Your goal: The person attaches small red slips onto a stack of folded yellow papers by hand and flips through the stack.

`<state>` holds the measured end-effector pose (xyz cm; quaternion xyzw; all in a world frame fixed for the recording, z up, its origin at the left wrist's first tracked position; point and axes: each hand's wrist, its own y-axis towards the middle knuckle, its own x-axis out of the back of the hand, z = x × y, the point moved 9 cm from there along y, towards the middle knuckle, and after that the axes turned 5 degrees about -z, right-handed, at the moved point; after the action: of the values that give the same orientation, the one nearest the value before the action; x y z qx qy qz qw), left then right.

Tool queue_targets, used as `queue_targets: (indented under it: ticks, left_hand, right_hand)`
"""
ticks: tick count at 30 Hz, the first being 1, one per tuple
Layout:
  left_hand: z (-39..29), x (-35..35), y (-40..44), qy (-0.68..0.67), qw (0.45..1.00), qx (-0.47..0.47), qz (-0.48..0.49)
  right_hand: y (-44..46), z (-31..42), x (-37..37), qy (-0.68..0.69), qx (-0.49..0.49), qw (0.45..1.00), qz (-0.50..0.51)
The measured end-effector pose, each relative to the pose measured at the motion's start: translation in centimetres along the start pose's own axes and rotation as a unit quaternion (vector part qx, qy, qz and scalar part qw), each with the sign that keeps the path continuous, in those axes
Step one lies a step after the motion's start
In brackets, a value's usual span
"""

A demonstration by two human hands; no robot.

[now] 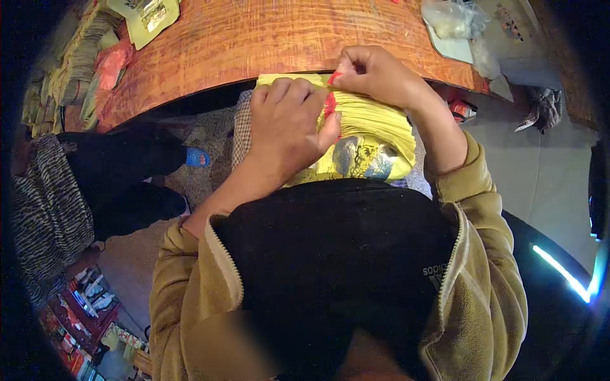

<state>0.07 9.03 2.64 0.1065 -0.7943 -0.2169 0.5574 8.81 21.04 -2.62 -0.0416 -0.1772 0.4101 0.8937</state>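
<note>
A thick stack of yellow printed sheets or bags (pixel 375 127) lies on my lap against the table edge. Around its middle runs a red strip (pixel 330 105). My left hand (pixel 286 120) rests on the stack's left part, fingers bent over it and thumb beside the red strip. Above the stack's far edge, my right hand (pixel 375 76) pinches a red end (pixel 335 77) between thumb and finger. The underside of the stack is hidden.
A wooden table (pixel 267 44) curves across the front. Yellow bundles (pixel 70 63) and red plastic (pixel 113 63) are at the left, clear plastic bags (pixel 454 22) at the right. Another person's legs (pixel 127 171) are at the left, near a box of small items (pixel 89 295).
</note>
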Motion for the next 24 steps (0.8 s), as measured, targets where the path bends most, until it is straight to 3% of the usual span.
queue_targets:
  ticks: [2, 6, 8, 11, 15, 21, 24]
  left_hand:
    - [-0.1, 0.0, -0.1, 0.001, 1.000, -0.007, -0.001]
    - [-0.2, 0.1, -0.3, 0.004, 1.000, -0.014, -0.003]
    - [-0.1, 0.2, -0.2, 0.005, 1.000, -0.020, -0.011]
    - [-0.3, 0.3, -0.3, 0.000, 0.999, -0.027, -0.029]
    - [-0.5, 0.9, -0.1, -0.010, 0.998, -0.037, -0.056]
    - [-0.2, 0.3, -0.4, -0.005, 0.999, -0.023, -0.025]
    - [0.1, 0.2, -0.5, 0.002, 1.000, -0.010, -0.027]
  right_hand:
    - [0.4, 0.9, -1.0, -0.154, 0.049, 0.987, 0.010]
    - [0.1, 2.5, -1.2, -0.280, 0.101, 0.953, -0.051]
    - [-0.1, 2.3, -1.0, -0.268, 0.118, 0.955, -0.043]
    - [0.2, 0.2, -0.1, -0.086, 0.026, 0.996, -0.020]
    - [0.2, -0.5, 1.0, -0.062, 0.039, 0.994, -0.080]
    - [0.7, 0.1, -0.7, -0.146, 0.042, 0.988, -0.004]
    - [0.5, -0.1, -0.3, -0.042, 0.031, 0.999, -0.004]
